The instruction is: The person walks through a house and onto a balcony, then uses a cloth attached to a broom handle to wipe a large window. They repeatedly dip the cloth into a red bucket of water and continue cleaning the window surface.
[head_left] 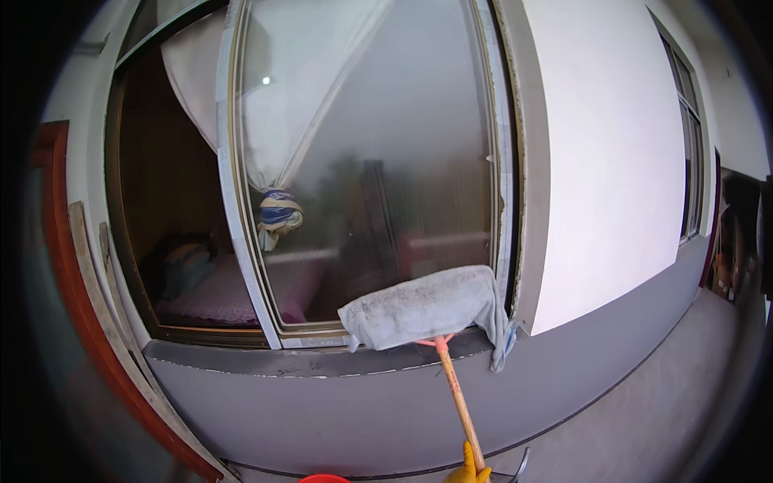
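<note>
One hand in a yellow rubber glove [467,469], at the bottom edge, is closed on a wooden pole [460,398]; it looks like my left hand, thumb up along the pole. A pink plastic bracket joins the pole to a wide head wrapped in a damp, soiled grey cloth [423,308]. This cloth lies across the lower right of the window pane [386,199] and its frame. Its loose end hangs over the grey sill [272,361] at the right. My right hand is out of view.
Wooden boards [102,296] lean beside a red-brown door frame [66,259] at the left. A red bucket's rim [324,478] and a curved metal bar [522,463] show at the bottom. Behind the glass hangs a knotted curtain [279,211]. Another window [688,139] is at the right.
</note>
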`<state>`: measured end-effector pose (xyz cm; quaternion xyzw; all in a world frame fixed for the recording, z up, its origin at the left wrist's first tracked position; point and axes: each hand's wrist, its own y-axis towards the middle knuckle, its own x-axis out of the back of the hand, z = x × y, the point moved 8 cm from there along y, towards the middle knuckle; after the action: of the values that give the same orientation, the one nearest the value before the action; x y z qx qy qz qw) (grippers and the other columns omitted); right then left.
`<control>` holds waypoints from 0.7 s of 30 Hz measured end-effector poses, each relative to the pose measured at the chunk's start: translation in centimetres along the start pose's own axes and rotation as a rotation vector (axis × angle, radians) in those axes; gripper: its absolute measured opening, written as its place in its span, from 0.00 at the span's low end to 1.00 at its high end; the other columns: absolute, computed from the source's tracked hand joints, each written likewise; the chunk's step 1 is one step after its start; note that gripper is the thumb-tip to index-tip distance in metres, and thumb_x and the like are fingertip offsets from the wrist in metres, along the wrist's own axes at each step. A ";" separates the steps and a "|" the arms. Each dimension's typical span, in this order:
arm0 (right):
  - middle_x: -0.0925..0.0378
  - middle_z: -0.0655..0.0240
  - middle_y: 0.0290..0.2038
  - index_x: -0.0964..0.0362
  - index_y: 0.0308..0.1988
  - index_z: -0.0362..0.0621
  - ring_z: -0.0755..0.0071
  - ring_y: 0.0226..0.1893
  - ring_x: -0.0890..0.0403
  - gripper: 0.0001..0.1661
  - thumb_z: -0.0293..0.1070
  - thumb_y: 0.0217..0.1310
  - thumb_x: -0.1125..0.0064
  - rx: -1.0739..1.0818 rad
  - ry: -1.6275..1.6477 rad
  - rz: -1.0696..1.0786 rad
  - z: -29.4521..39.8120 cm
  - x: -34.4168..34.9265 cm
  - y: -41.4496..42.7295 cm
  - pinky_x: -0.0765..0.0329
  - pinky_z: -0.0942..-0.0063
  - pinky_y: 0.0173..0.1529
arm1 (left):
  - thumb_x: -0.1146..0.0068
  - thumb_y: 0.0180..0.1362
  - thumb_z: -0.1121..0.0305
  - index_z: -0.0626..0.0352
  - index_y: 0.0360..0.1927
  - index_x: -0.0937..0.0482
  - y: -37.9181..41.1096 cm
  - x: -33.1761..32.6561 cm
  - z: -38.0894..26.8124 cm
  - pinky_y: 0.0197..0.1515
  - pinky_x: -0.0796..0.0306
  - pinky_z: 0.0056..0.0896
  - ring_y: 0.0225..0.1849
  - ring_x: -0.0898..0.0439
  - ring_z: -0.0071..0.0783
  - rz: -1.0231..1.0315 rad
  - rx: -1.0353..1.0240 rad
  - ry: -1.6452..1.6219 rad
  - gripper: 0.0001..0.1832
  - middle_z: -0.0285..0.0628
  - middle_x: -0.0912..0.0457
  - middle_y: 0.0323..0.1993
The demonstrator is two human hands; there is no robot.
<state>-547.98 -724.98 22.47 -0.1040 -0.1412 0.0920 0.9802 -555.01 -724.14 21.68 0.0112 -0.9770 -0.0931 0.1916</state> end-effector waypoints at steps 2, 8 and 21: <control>0.28 0.65 0.17 0.26 0.40 0.37 0.71 0.14 0.29 0.21 0.47 0.64 0.42 0.013 0.032 -0.013 1.2 0.8 -0.1 0.32 0.70 0.20 | 0.46 0.64 0.64 0.60 0.73 0.65 2.3 1.6 -3.7 0.43 0.26 0.34 0.41 0.20 0.44 -0.015 -0.020 -0.022 0.45 0.48 0.26 0.51; 0.29 0.66 0.16 0.26 0.40 0.37 0.71 0.13 0.30 0.21 0.47 0.64 0.42 -0.035 0.003 -0.101 -3.7 5.2 -3.3 0.32 0.71 0.19 | 0.49 0.66 0.67 0.58 0.74 0.55 12.9 13.1 -21.5 0.49 0.27 0.33 0.48 0.22 0.44 -0.366 -0.486 -0.007 0.38 0.54 0.31 0.59; 0.34 0.71 0.15 0.27 0.38 0.41 0.78 0.12 0.35 0.21 0.49 0.70 0.50 0.567 0.453 -0.087 36.5 6.3 1.3 0.36 0.76 0.16 | 0.40 0.57 0.64 0.54 0.68 0.39 9.2 26.5 -36.2 0.64 0.38 0.40 0.64 0.33 0.48 -0.405 -0.836 0.620 0.35 0.49 0.34 0.64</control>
<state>-553.03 -715.93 58.08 0.1601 0.1066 0.0604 0.9795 -565.81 -723.01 66.17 0.1485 -0.7332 -0.4999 0.4364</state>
